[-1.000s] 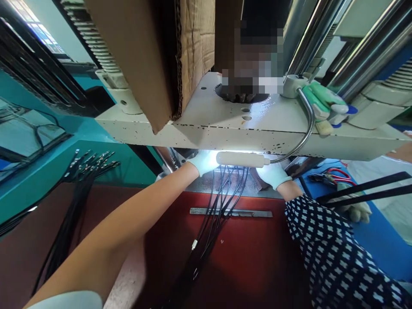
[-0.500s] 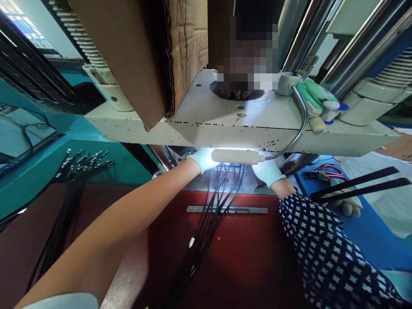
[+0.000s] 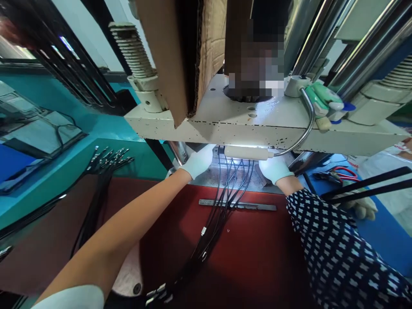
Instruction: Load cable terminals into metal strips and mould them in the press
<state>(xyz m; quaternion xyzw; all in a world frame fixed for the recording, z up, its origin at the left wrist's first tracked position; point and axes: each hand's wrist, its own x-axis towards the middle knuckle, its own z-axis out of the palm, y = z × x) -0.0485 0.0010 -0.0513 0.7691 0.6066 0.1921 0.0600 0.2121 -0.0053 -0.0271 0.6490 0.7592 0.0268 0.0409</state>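
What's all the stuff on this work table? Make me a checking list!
Surface: red mat with a metal bar lying across it.
Job's things: black wires run from the mat up under the press plate.
Clutter: spare wire bundle at left; pliers and a glove at right.
Hands: left hand and right hand, both in white gloves, reach under the plate beside the wires; grip hidden.
Cables: gooseneck lamp lit above the wires.
Surroundings: cardboard, steel columns.
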